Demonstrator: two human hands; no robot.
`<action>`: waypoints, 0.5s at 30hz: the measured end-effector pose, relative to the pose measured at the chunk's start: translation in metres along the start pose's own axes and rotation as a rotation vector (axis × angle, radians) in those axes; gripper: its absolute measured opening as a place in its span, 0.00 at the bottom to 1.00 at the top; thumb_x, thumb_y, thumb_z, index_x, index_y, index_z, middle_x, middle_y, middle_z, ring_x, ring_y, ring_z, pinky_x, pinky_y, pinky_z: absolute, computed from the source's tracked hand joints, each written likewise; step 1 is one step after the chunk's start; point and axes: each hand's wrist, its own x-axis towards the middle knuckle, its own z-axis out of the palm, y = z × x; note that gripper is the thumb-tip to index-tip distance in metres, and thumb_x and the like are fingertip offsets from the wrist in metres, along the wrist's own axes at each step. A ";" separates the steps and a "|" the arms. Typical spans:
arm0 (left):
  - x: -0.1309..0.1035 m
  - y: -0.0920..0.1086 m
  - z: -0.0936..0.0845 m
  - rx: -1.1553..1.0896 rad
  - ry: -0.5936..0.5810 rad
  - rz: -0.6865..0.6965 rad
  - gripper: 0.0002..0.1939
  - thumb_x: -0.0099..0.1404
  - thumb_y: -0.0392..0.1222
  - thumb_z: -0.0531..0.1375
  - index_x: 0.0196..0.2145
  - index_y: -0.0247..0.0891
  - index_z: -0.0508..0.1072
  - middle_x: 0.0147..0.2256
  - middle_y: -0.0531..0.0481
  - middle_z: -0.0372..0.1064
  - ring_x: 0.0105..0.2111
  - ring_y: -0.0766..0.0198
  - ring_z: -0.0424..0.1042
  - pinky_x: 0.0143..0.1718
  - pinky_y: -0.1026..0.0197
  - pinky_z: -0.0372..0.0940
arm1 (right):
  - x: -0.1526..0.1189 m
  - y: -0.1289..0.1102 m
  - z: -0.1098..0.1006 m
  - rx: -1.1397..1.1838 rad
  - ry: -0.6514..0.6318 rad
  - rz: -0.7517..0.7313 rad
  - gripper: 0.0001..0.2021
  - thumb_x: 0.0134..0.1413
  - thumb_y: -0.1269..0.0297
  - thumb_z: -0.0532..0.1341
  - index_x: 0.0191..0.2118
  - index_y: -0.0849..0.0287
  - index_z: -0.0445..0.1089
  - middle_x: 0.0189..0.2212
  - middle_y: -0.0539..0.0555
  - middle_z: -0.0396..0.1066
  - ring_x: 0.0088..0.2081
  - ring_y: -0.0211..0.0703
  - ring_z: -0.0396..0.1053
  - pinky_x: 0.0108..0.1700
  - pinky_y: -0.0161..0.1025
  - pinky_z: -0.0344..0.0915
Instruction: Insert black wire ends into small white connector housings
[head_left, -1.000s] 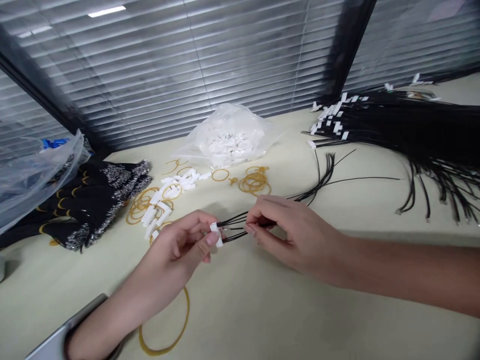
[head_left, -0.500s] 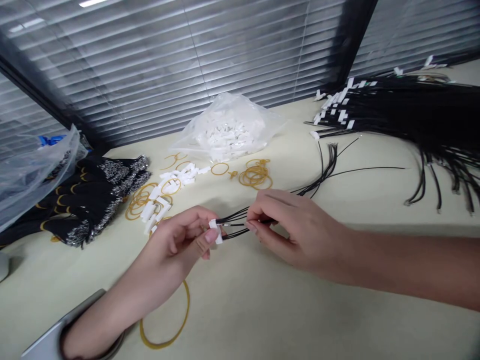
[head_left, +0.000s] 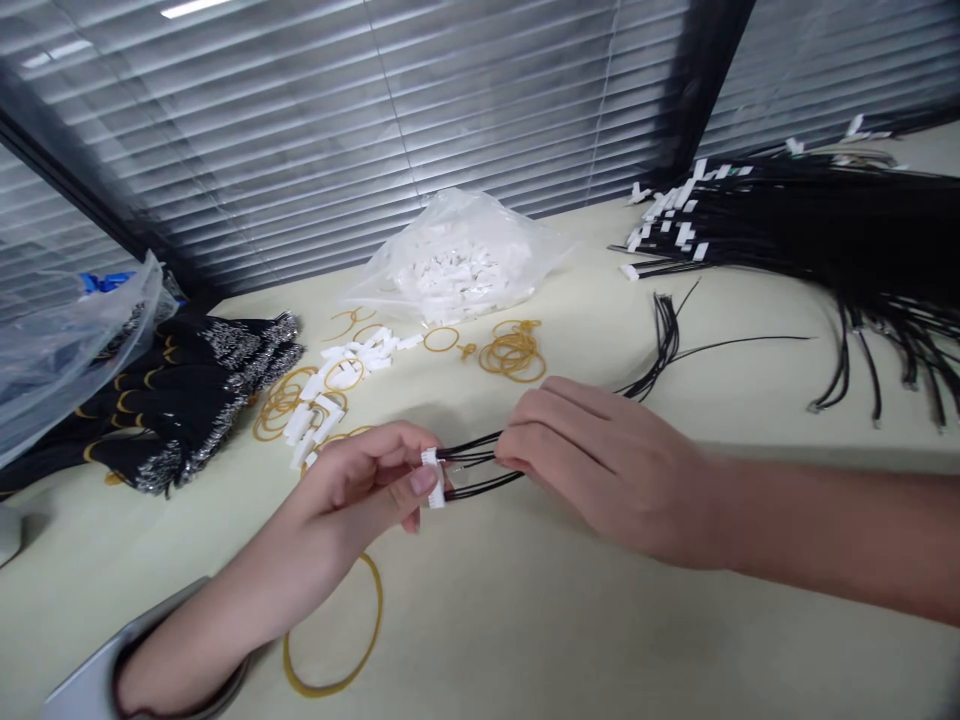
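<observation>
Between the thumb and fingers of my left hand is a white connector housing. Several thin black wires run from its right side toward my right hand, which is closed around them. One wire tip with a bare metal terminal shows in the gap between the hands, just short of the housing. Beyond my right hand the loose wire ends fan out over the table. My right fingertips are partly hidden behind the knuckles.
Loose white housings and yellow rubber bands lie behind my hands. A clear bag of housings stands by the blinds. Black wire bundles lie left, and a large wire pile right. One rubber band lies near my left forearm.
My right hand has rolled over, so its back faces up more. The housing has tilted and shows its slotted face. The wire tip has come away from the housing.
</observation>
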 end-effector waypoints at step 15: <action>-0.001 0.001 -0.005 -0.143 -0.074 -0.075 0.04 0.60 0.40 0.58 0.33 0.38 0.71 0.24 0.55 0.65 0.25 0.69 0.62 0.25 0.69 0.58 | 0.003 0.002 -0.006 -0.128 0.099 -0.143 0.12 0.56 0.77 0.50 0.28 0.67 0.68 0.23 0.57 0.65 0.26 0.41 0.58 0.26 0.39 0.59</action>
